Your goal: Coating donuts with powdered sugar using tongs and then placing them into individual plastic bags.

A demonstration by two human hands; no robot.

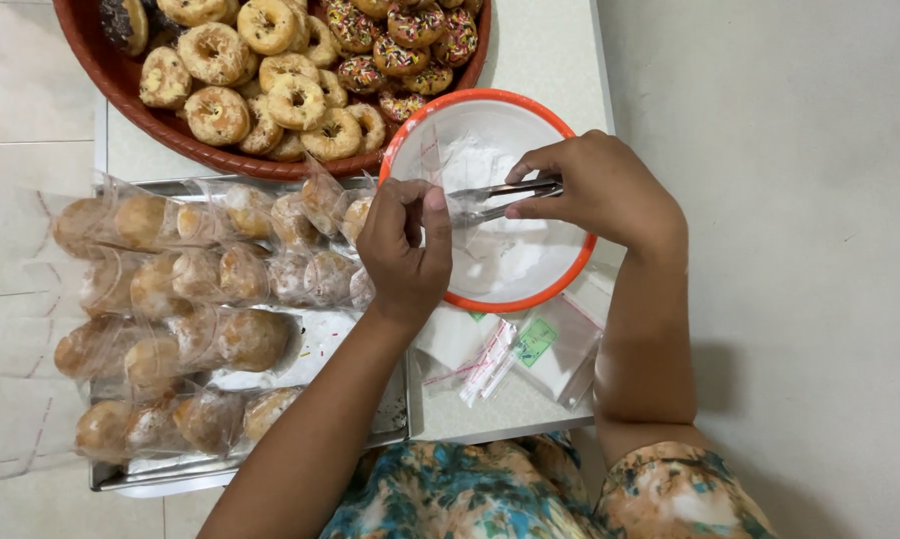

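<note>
My left hand (405, 240) pinches the mouth of a small clear plastic bag (448, 190) over a white bowl with an orange rim (410, 140). My right hand (600, 185) holds metal tongs (500, 198) whose tips point left into the bag's opening. White powder (515, 250) lies in the bowl. I cannot tell whether the tongs hold anything.
A large red round tray (121, 75) of plain and sprinkled doughnuts sits at the top. A metal tray (395, 424) at left carries several bagged doughnuts (230, 334). A stack of empty clear bags (530, 349) lies on the white table (545, 45) below the bowl.
</note>
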